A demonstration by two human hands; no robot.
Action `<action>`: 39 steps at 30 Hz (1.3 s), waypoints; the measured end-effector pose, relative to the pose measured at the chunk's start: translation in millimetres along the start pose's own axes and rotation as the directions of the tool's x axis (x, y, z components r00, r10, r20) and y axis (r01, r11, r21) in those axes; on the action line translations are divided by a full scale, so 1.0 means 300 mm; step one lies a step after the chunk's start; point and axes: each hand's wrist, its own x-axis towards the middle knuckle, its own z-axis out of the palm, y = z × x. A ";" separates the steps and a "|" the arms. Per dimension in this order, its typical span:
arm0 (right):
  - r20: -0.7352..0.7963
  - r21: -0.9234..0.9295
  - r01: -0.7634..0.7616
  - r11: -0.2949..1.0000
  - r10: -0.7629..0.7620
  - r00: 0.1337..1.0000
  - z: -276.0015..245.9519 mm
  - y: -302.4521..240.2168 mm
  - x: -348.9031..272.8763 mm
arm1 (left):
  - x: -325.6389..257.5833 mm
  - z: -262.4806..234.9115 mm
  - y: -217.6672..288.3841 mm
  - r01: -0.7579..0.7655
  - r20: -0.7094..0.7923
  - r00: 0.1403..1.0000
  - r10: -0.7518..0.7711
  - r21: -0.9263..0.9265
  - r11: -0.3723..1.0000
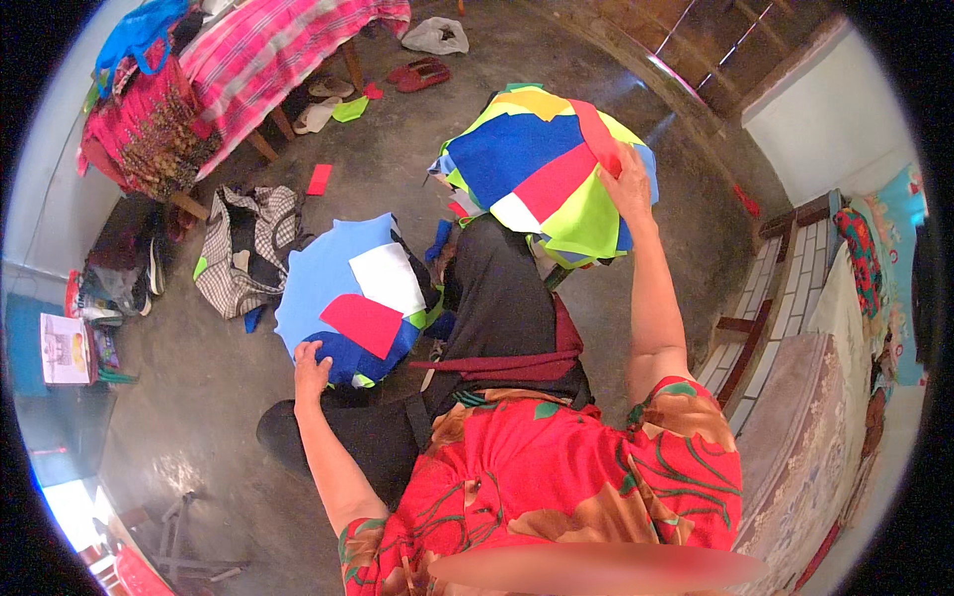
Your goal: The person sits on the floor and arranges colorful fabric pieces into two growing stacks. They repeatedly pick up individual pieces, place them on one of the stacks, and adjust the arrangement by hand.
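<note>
Two rounded patchwork pieces of coloured cloth lie around my dark-clad legs. The left patchwork (323,268) shows light blue, white, red and dark blue patches, with a jagged outer edge. My left hand (311,372) rests on its lower left rim, fingers apart on the dark blue cloth. Farther off to the right is the larger patchwork (517,159), with blue, red, yellow-green, white and orange patches. My right hand (628,189) lies on its right edge, thumb apart and fingers stretched over a red patch. The undersides of both are hidden.
A checked cloth bag (248,243) lies left of the left patchwork. Loose red cloth (319,180) and green cloth (351,109) lie on the floor near shoes (418,74). A pink-covered bed (278,60) stands far left; a wooden frame (765,308) is at right.
</note>
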 end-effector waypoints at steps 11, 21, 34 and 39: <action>-0.112 0.083 -0.131 0.988 0.140 0.984 0.090 0.020 -0.008 | -0.001 0.009 -0.052 -0.031 -0.039 0.999 0.030 -0.014 0.999; -0.220 0.159 -0.009 0.987 0.044 0.975 -0.008 -0.189 0.068 | -0.025 0.006 -0.003 0.001 -0.075 0.997 0.001 0.029 1.000; 0.592 0.795 -0.606 -0.027 -0.179 0.785 0.163 -0.900 -0.071 | -0.010 -0.014 0.057 0.109 -0.033 0.994 -0.108 0.031 0.994; 0.564 0.676 -0.664 -0.320 -0.355 0.745 0.281 -1.148 -0.116 | -0.016 -0.012 0.041 0.116 -0.034 0.993 -0.114 0.030 0.993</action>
